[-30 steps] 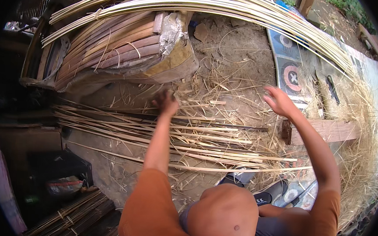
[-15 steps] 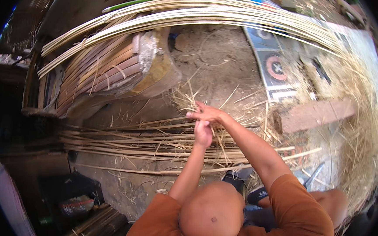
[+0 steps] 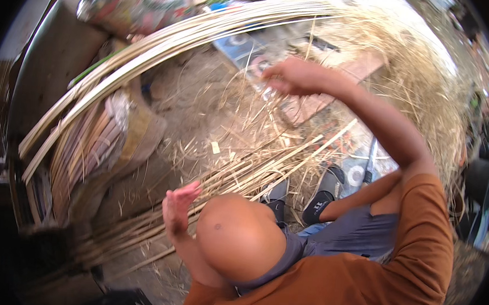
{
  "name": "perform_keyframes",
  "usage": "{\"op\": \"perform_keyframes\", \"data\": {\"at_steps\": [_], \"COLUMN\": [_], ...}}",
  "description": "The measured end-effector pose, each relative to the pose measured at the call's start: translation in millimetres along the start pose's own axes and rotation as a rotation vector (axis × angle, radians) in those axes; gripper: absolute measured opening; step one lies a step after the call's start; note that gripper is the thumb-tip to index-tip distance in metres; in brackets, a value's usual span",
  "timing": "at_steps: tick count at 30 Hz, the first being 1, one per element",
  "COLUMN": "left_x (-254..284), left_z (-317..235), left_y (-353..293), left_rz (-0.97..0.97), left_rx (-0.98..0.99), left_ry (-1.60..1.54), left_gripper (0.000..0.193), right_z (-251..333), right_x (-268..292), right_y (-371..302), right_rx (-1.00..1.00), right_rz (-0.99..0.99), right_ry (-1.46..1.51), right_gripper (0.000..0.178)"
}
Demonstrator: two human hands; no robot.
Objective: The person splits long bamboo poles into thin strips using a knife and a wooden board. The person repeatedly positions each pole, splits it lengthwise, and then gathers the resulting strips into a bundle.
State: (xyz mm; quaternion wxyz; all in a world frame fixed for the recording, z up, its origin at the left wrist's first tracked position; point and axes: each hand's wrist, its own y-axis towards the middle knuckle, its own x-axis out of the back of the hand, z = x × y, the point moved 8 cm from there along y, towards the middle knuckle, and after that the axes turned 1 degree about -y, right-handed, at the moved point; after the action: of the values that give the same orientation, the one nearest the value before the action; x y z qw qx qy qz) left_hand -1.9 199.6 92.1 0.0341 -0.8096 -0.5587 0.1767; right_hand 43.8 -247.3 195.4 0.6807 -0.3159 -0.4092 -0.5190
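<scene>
My left hand (image 3: 178,207) is raised beside my bent knee, palm up and fingers apart, with nothing in it. It is close to a loose bundle of split bamboo strips (image 3: 237,177) lying on the ground. Farther ahead my right hand (image 3: 296,77) is lifted over the near end of a wooden block (image 3: 307,107). Its fingers are curled together and somewhat blurred; thin pale strands show near the fingertips, but whether they are held is unclear. Pale shavings (image 3: 282,139) are scattered below this hand.
A long bundle of pale strips (image 3: 208,25) arches across the back, its left end over stacked brown slats (image 3: 89,141). Fine shavings (image 3: 416,48) heap at the right. A long-bladed tool (image 3: 371,161) lies beside my right foot. A stuffed plastic bag (image 3: 133,3) is at the back.
My hands were together over the strips and have parted. The right moved up and away; the left drew back toward my knee and opened. The whole view has turned rightward.
</scene>
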Motion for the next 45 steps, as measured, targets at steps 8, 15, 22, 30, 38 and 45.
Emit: {"op": "perform_keyframes", "data": {"at_steps": [8,15,22,30,38,45], "left_x": [130.9,200.9,175.4,150.1,145.3,180.0], "left_z": [84.8,167.5,195.9,167.1,145.1,115.7], "left_y": [-45.9,-105.0,-152.1,-108.6,38.9,123.0], "left_rz": [-0.680,-1.163,-1.342,-1.179,-0.858,-0.857], "left_rx": [0.146,0.173,0.327,0.272,0.223,0.309], "left_ry": [0.261,0.594,0.871,1.093,1.140,1.264], "left_gripper": [0.062,0.073,0.081,0.092,0.104,0.116], "right_z": [-227.0,-281.0,-217.4,-417.0,-484.7,-405.2], "right_x": [237.7,75.6,-65.7,-43.0,12.4,73.7], "right_y": [-286.7,-297.0,-217.1,-424.0,-571.3,-507.2], "right_rx": [-0.643,-1.042,-0.392,-1.328,-1.782,-1.696], "right_rz": [-0.439,0.212,0.411,0.510,0.161,0.012], "right_ry": [-0.752,-0.552,-0.257,-0.641,0.223,-0.182], "right_gripper": [0.058,0.051,0.067,0.072,0.064,0.030]}}
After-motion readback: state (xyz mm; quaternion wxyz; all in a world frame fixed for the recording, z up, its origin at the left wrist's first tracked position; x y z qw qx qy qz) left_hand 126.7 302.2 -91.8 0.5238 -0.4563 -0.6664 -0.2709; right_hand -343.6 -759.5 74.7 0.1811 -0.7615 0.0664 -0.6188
